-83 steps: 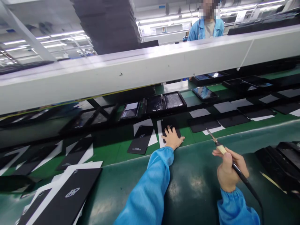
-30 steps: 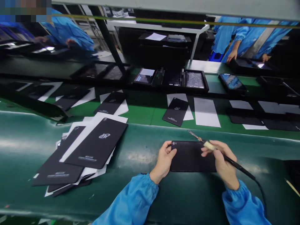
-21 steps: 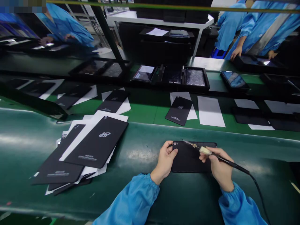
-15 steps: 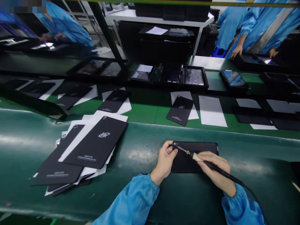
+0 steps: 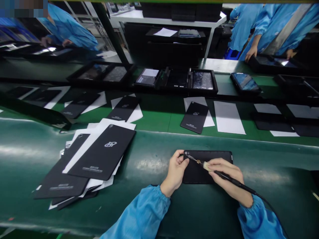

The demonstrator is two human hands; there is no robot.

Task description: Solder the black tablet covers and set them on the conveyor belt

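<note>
1. The left hand (image 5: pixel 175 172) is curling around the left end of the black cover (image 5: pixel 220 156). Thumb and fingers are half closed and are pinching the cover's upper left corner.
2. The black cover is lying flat on the dark green bench mat (image 5: pixel 149 205), directly in front of the person.
3. The right hand (image 5: pixel 228 179) is closing in a pen grip on the corded tool (image 5: pixel 205 166), with the fingers wrapped round the shaft behind the pale collar.
4. The metal tip appears to be touching the small hole at the cover's upper left corner, just beside the left thumb.
5. Judgement: this step is calling for a steady tip. The heel of the right hand is lying on the cover and is serving as a brace, which suits fine tip work.
6. Judgement: the left thumb is sitting very near the tip. It is safer held on the cover's edge, out of the tip's line, since the tip may be hot.
7. A loose stack of covers (image 5: pixel 104 152) with white sheets between them is lying on the mat to the left, well apart from the hands.
8. Beyond the mat, the green belt (image 5: pixel 154 119) is carrying another cover (image 5: pixel 194 117) and a white sheet (image 5: pixel 229 117).
9. A co-worker's hand (image 5: pixel 250 53) is resting by trays on the far side.
</note>
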